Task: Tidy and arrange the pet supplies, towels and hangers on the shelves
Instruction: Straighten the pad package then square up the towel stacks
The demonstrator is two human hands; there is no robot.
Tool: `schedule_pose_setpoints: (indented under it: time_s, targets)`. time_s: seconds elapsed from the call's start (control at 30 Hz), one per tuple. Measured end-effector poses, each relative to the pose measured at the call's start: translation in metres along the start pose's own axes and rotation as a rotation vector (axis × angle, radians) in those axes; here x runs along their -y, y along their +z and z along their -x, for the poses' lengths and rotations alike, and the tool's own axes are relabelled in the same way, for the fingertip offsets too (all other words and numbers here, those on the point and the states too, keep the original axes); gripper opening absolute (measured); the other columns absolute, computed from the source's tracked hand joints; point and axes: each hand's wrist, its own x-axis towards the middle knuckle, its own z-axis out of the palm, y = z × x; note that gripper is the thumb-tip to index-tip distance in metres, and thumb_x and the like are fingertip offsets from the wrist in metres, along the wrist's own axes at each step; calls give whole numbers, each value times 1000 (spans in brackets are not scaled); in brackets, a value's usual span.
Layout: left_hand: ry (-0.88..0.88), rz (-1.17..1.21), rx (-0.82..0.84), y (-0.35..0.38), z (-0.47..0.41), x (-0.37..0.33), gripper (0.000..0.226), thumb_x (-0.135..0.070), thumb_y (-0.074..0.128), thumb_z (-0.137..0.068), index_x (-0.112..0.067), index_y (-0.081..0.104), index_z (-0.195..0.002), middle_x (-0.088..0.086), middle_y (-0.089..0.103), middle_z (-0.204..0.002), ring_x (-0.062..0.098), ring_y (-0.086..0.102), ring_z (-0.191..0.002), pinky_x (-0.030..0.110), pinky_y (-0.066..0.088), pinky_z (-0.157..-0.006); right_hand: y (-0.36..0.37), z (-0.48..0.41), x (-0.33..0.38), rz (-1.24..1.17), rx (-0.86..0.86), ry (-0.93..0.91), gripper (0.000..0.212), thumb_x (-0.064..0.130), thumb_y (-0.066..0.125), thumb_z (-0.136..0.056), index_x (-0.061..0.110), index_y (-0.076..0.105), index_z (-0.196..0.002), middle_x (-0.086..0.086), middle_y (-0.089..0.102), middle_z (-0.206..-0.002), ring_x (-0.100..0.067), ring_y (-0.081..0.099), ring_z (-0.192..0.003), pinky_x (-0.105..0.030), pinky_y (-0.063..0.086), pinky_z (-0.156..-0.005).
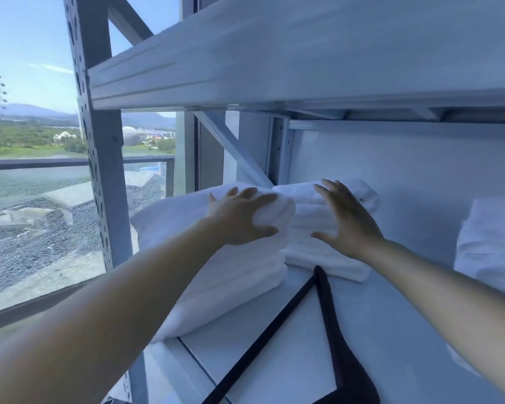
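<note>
Hanger (328, 310), black, lies on the shelf (391, 330) nearer us than either grip, its apex aimed between them. Beyond it the left grip (242, 217) wraps the rounded end of the left towel stack (216, 275), fingers on top and thumb beneath. That stack's long axis runs from the grip back toward us and leftward. The right grip (350, 225), fingers spread, seems to lie flat against the rear towel stack (312, 255), just right of the left grip. A third towel stack (490, 243) is cut off far right, and blur hides the fold edges.
</note>
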Motion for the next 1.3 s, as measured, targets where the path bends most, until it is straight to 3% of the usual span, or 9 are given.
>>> schedule_pose_setpoints:
  time_s: [0.1,0.27,0.47,0.6,0.9,1.03,1.3]
  targets:
    - [-6,-132,-50,20,-6,-2,80,-71,46,-77,-50,1,-140,-4,21,-149,28,24,-134,66,28,-96,-2,-4,-20,83,30,40,94,33,76,-74,21,18,-147,2,15,-155,-20,8,-145,-45,24,-113]
    - [3,-162,-103,27,-7,-1,81,-68,46,-78,-49,-3,-139,-3,21,-148,28,26,-132,65,32,-94,6,-4,-44,225,189,118,96,35,71,-79,20,7,-149,4,2,-157,-20,0,-144,-35,16,-116]
    - [-8,-161,-116,30,-6,-2,80,-67,45,-78,-48,-4,-139,-5,20,-148,27,24,-132,66,31,-96,16,1,-69,381,194,147,91,33,71,-79,17,13,-147,-2,9,-154,-25,3,-143,-37,10,-115]
    - [-15,-158,-119,30,-5,-2,80,-66,44,-79,-48,-5,-140,-5,18,-148,26,23,-133,67,28,-98,16,-3,-81,445,204,204,87,23,75,-76,14,21,-143,-6,11,-153,-27,5,-143,-40,15,-113]
    - [-18,-165,-139,30,2,-3,79,-65,43,-81,-48,-6,-140,-5,16,-150,27,20,-135,67,26,-100,12,-3,-89,427,207,274,77,14,73,-77,13,25,-137,-3,9,-153,-26,3,-143,-41,33,-105]
    - [-17,-174,-138,30,2,-5,78,-65,43,-81,-48,-6,-140,-5,17,-150,27,21,-135,67,27,-100,15,-2,-72,344,197,252,84,35,73,-77,14,22,-140,-2,8,-152,-25,0,-144,-42,24,-112]
    - [-12,-177,-156,31,2,-5,78,-66,44,-81,-48,-5,-140,-5,18,-149,27,21,-135,66,27,-100,25,-17,-29,226,237,92,96,39,69,-79,29,4,-148,7,-4,-157,-19,-5,-145,-46,12,-116]
